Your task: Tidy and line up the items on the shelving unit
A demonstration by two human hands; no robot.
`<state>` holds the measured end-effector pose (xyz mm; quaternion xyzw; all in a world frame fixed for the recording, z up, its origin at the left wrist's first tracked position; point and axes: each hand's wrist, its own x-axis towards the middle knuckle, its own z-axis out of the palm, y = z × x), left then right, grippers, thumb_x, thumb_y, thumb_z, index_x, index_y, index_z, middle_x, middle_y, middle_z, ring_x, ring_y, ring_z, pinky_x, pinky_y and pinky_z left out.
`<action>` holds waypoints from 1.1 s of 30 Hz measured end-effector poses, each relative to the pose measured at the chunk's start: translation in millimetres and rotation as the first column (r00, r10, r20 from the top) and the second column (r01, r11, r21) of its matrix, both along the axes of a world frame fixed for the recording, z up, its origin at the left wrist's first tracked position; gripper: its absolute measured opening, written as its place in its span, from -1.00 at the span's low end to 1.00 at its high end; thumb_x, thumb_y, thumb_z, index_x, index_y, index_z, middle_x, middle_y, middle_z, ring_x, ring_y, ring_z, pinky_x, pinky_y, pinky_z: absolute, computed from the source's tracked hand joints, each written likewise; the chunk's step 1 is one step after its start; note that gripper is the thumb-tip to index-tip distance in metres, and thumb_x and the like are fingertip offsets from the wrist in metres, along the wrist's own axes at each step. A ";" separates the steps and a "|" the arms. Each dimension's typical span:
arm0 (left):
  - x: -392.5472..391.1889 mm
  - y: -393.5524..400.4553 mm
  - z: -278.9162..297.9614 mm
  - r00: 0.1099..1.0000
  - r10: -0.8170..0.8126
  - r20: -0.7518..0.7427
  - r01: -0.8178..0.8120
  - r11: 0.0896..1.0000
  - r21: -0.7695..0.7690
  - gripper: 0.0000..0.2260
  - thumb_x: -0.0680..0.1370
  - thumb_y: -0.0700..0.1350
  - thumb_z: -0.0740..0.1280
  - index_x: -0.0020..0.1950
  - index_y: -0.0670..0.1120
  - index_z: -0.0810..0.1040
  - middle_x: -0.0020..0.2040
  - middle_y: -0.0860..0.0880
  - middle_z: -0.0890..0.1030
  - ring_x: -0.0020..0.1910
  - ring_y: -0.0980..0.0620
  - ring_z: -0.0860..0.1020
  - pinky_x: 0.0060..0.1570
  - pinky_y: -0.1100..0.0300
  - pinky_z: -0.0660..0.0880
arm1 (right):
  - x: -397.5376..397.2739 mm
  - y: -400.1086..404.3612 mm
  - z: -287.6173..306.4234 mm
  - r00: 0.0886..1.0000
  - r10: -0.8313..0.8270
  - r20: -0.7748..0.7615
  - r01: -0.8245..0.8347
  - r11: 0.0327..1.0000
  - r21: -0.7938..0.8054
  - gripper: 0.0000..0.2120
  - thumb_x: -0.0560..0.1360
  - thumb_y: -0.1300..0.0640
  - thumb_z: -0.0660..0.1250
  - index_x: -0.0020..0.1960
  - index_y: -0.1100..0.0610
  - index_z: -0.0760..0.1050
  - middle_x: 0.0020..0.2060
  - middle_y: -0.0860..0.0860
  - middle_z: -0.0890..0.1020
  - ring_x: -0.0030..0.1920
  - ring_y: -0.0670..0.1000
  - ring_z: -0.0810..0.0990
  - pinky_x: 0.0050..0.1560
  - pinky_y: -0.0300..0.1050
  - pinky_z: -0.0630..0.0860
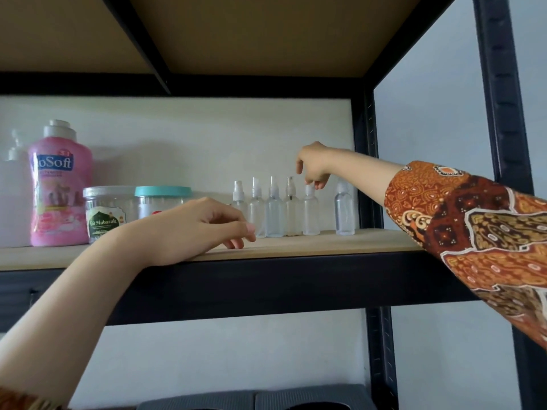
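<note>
Wooden shelf (296,247) edge carries the left hand (201,226), fingers loosely curled, holding nothing. Farther back, the right hand (313,167) pinches the cap of a clear spray bottle (310,214) in the row. Probably light and tippy; grip the body low.

Both hands (204,226) (313,165) outstretched, fingers (318,183) curled.

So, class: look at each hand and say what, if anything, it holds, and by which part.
The right hand pinches a small clear bottle by its white cap. The left hand holds nothing; it rests on the shelf edge.
</note>
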<state>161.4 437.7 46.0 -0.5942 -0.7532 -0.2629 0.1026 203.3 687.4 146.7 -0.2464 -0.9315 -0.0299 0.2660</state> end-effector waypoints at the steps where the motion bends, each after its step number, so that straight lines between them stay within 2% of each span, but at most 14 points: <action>1: -0.5 -0.5 -0.1 1.000 -0.002 0.002 0.002 1.000 0.001 -0.60 0.43 0.29 0.18 -0.03 0.08 0.66 -0.08 0.12 0.68 -0.05 0.25 0.62 0.04 0.24 0.47 | 4.8 0.3 4.2 0.999 0.010 -0.035 -0.008 0.999 0.042 -0.71 0.50 0.39 0.30 0.21 0.26 0.48 -0.30 0.09 0.52 -0.30 0.10 0.59 -0.15 -0.07 0.62; 2: -0.8 -0.9 -0.1 1.000 -0.005 0.004 0.005 1.000 0.002 -0.60 0.44 0.31 0.19 -0.03 0.09 0.66 -0.08 0.12 0.68 -0.05 0.25 0.62 0.05 0.22 0.47 | 10.9 0.4 9.2 0.998 0.015 -0.065 -0.009 0.995 0.097 -0.72 0.49 0.35 0.32 0.20 0.24 0.50 -0.27 0.08 0.54 -0.24 0.10 0.59 -0.16 -0.08 0.60; 4: -0.7 -0.9 0.1 1.000 -0.002 0.012 0.002 1.000 0.005 -0.59 0.43 0.32 0.19 -0.02 0.09 0.66 -0.09 0.13 0.68 -0.05 0.25 0.62 0.08 0.19 0.49 | 24.0 1.1 18.8 0.996 0.004 -0.084 0.011 0.985 0.173 -0.70 0.48 0.24 0.38 0.21 0.20 0.51 -0.04 0.11 0.59 -0.12 0.08 0.55 -0.13 -0.08 0.57; 6: -0.9 -1.0 0.3 1.000 0.006 0.015 -0.006 1.000 0.004 -0.59 0.41 0.30 0.19 -0.02 0.08 0.66 -0.09 0.12 0.68 -0.05 0.25 0.62 0.12 0.15 0.50 | 34.3 6.8 23.9 0.997 -0.081 -0.004 0.081 0.985 0.150 -0.58 0.45 0.09 0.44 0.26 0.19 0.47 0.14 0.15 0.54 -0.01 0.09 0.56 0.01 -0.03 0.58; 8: -1.1 -1.1 0.2 1.000 0.006 0.011 -0.006 1.000 -0.002 -0.58 0.44 0.37 0.23 -0.02 0.11 0.66 -0.08 0.14 0.68 -0.04 0.25 0.62 0.14 0.10 0.51 | 40.7 15.6 20.2 0.973 -0.188 0.133 0.181 0.982 0.058 -0.43 0.42 0.00 0.47 0.32 0.21 0.40 0.19 0.16 0.52 0.07 0.13 0.59 0.09 0.06 0.58; 10: -2.0 -1.7 0.0 1.000 0.008 0.005 -0.008 1.000 -0.007 -0.52 0.35 0.42 0.18 -0.03 0.14 0.65 -0.08 0.16 0.68 -0.04 0.26 0.62 0.13 0.06 0.52 | 40.6 27.6 11.3 0.951 -0.218 0.219 0.238 0.969 -0.065 -0.39 0.41 0.02 0.48 0.33 0.26 0.38 0.17 0.20 0.54 0.03 0.16 0.64 0.03 0.07 0.61; 12: -3.9 -2.4 -0.1 1.000 0.007 0.006 -0.007 1.000 -0.004 -0.49 0.30 0.42 0.14 -0.03 0.15 0.65 -0.08 0.16 0.68 -0.04 0.26 0.62 0.13 0.06 0.52 | 35.3 34.8 2.2 0.961 -0.174 0.215 0.210 0.965 -0.155 -0.50 0.45 0.15 0.45 0.31 0.31 0.41 0.15 0.24 0.56 -0.12 0.15 0.66 -0.10 0.00 0.63; 16: -5.7 -1.4 0.9 1.000 -0.014 0.012 0.014 1.000 -0.010 -0.50 0.29 0.45 0.14 -0.01 0.21 0.63 -0.05 0.16 0.68 -0.02 0.24 0.62 0.12 0.06 0.53 | 27.4 33.7 -5.9 0.990 -0.073 0.121 0.092 0.983 -0.161 -0.62 0.48 0.30 0.39 0.28 0.27 0.47 0.22 0.23 0.50 -0.33 0.06 0.58 -0.21 -0.12 0.60; 19: -6.5 -0.5 1.6 1.000 -0.014 0.016 0.014 1.000 -0.006 -0.53 0.30 0.43 0.15 -0.01 0.22 0.63 -0.05 0.15 0.68 -0.01 0.24 0.62 0.12 0.06 0.53 | 23.0 33.0 -10.8 0.996 -0.068 0.065 0.078 0.984 -0.161 -0.60 0.48 0.30 0.39 0.30 0.25 0.46 0.04 0.22 0.52 -0.37 0.04 0.56 -0.29 -0.17 0.59; 21: -6.0 -0.5 1.4 1.000 -0.014 0.022 0.014 1.000 -0.002 -0.54 0.31 0.41 0.15 -0.01 0.20 0.63 -0.05 0.15 0.68 -0.01 0.24 0.62 0.13 0.06 0.53 | 22.7 34.1 -13.3 0.997 -0.070 0.037 0.075 0.981 -0.177 -0.59 0.48 0.30 0.39 0.32 0.23 0.43 -0.03 0.20 0.53 -0.35 0.06 0.59 -0.32 -0.18 0.59; 25: -3.9 0.2 0.6 1.000 -0.008 0.025 0.007 1.000 0.013 -0.59 0.40 0.40 0.23 -0.02 0.16 0.65 -0.07 0.15 0.68 -0.03 0.24 0.62 0.12 0.08 0.53 | 22.7 37.4 -16.4 0.999 -0.032 -0.014 0.028 0.977 -0.209 -0.62 0.48 0.31 0.39 0.28 0.21 0.46 0.00 0.22 0.59 -0.13 0.16 0.65 -0.31 -0.17 0.61; 28: -3.2 1.6 -0.4 1.000 -0.002 0.028 0.001 1.000 0.028 -0.61 0.42 0.30 0.19 0.00 0.10 0.66 -0.07 0.13 0.69 -0.03 0.23 0.62 0.14 0.05 0.52 | 21.1 37.7 -18.2 0.999 0.003 -0.054 -0.016 0.970 -0.242 -0.64 0.47 0.33 0.39 0.26 0.21 0.47 0.00 0.22 0.58 -0.05 0.20 0.67 -0.15 -0.06 0.65; 31: -2.8 0.9 0.1 1.000 0.002 0.017 -0.003 1.000 0.025 -0.60 0.48 0.33 0.18 0.00 0.11 0.65 -0.08 0.14 0.68 -0.04 0.24 0.62 0.13 0.08 0.51 | 19.3 41.0 -18.7 0.998 0.002 -0.055 -0.016 0.967 -0.255 -0.54 0.47 0.28 0.40 0.34 0.18 0.41 -0.02 0.21 0.57 -0.12 0.18 0.64 -0.12 -0.04 0.64; 33: -3.6 -0.1 -1.2 1.000 -0.004 0.018 0.003 1.000 0.021 -0.60 0.45 0.32 0.18 0.00 0.12 0.65 -0.08 0.15 0.68 -0.03 0.25 0.61 0.12 0.14 0.50 | 21.4 41.0 -20.2 1.000 -0.001 -0.019 -0.004 0.968 -0.249 -0.40 0.48 0.18 0.41 0.45 0.12 0.25 0.00 0.16 0.53 -0.13 0.12 0.61 -0.12 -0.05 0.62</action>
